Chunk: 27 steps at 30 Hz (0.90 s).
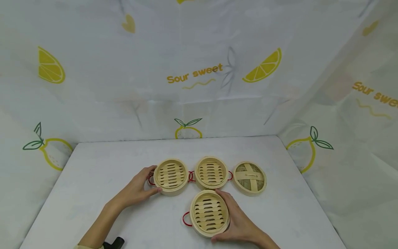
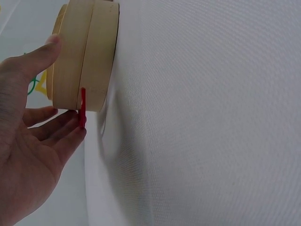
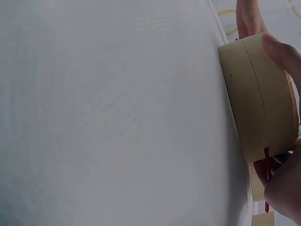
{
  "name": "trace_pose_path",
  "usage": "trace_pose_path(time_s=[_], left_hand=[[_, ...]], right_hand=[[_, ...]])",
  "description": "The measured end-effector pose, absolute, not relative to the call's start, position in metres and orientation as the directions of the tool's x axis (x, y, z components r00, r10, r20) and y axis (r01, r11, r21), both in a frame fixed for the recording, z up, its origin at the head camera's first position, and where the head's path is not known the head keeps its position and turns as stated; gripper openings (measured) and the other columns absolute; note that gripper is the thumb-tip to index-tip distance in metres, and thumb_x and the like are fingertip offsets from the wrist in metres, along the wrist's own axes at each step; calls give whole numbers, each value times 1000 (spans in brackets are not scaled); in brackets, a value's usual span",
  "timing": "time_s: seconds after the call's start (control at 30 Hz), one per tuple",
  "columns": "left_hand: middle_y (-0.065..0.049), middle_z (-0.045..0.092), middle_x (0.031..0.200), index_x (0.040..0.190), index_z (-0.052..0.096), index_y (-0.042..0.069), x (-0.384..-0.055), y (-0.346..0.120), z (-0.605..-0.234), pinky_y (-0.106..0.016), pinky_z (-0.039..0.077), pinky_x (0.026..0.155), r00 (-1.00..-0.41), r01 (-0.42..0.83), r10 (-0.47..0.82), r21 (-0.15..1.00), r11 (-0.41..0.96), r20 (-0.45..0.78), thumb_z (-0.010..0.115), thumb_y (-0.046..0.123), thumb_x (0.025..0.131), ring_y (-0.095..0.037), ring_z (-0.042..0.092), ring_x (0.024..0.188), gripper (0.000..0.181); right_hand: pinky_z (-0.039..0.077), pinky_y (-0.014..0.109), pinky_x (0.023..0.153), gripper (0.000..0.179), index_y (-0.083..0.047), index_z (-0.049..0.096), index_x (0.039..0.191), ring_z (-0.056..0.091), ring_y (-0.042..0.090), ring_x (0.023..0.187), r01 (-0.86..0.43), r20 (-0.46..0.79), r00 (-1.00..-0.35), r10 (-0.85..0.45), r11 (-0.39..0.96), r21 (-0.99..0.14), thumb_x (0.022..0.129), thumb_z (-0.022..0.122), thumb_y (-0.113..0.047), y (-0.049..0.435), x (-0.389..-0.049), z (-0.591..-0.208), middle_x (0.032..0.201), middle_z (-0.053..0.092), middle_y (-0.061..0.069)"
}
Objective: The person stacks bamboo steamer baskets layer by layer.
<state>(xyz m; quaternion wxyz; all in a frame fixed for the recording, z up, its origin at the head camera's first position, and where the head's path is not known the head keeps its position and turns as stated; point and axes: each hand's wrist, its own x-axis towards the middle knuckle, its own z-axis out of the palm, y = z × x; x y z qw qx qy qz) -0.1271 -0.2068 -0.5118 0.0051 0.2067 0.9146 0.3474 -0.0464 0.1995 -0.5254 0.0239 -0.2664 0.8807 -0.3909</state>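
Note:
Three small round bamboo steamer baskets with slatted bottoms and red loop handles are on the white table. My left hand (image 1: 138,188) holds the left steamer basket (image 1: 171,174), thumb at its front side and fingers round its back left by the red handle (image 2: 83,108). Beside it stands the middle steamer basket (image 1: 212,173). Nearer to me, my right hand (image 1: 239,223) grips the front steamer basket (image 1: 209,212) round its right side. In the right wrist view, this basket's wall (image 3: 251,101) stands at the table surface, with my thumb against it.
A round woven bamboo lid (image 1: 249,177) lies right of the middle basket. A black object (image 1: 115,243) shows by my left forearm at the front edge of the view. White cloth with lemon prints (image 1: 199,114) hangs behind and at the sides of the table (image 1: 77,193).

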Motion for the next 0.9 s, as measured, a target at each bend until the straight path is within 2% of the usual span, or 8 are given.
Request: trace_pose_path(time_s=[0.3, 0.5, 0.73, 0.9], left_hand=[[-17, 66, 142, 156, 46, -4, -126, -205, -508, -59, 55, 113, -915, 371, 381, 643, 669, 132, 89, 36, 91, -36, 66, 135, 87], [-16, 67, 141, 156, 46, -4, -126, -205, -508, -58, 56, 112, -919, 362, 375, 647, 671, 125, 89, 37, 91, -34, 66, 134, 88], [-16, 66, 143, 157, 46, -2, -127, -205, -510, -58, 55, 114, -922, 348, 371, 657, 669, 111, 89, 38, 91, -35, 65, 136, 88], [-16, 66, 143, 157, 45, -2, -127, -205, -510, -58, 55, 113, -924, 344, 366, 657, 670, 111, 90, 37, 91, -34, 65, 136, 89]], right_hand=[[47, 29, 123, 137, -18, 29, 170, 51, 12, 145, -473, 197, -845, -497, 525, -707, 64, 102, -62, 200, -45, -528, 162, 47, -4], [45, 29, 125, 137, -20, 29, 171, 51, 9, 148, -439, 169, -858, -485, 521, -732, 63, 102, -64, 197, -43, -525, 163, 46, -7], [43, 28, 126, 137, -11, 31, 169, 51, 13, 148, -460, 196, -845, -498, 487, -743, 63, 103, -61, 195, -45, -515, 163, 47, -2], [43, 27, 126, 136, -12, 30, 169, 52, 13, 147, -471, 207, -834, -512, 464, -751, 64, 103, -58, 194, -47, -508, 162, 48, -1]])
